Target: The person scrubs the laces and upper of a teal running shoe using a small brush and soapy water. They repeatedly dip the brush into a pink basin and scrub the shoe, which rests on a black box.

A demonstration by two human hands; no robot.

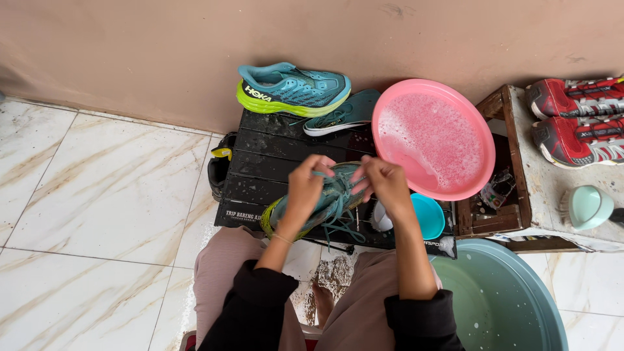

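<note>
- The left hand (304,190) is gripping the teal shoe (318,205), fingers closed over its upper.
- The right hand (385,182) is pinching the shoe's laces (339,218) (loose ends are hanging toward the person).
- The shoe is resting on the near edge of the black slatted surface (273,156).
- A matching shoe (292,88) is leaning against the wall behind.
- A pink basin (434,138) holding soapy water is sitting tilted just beside the right hand.
</note>
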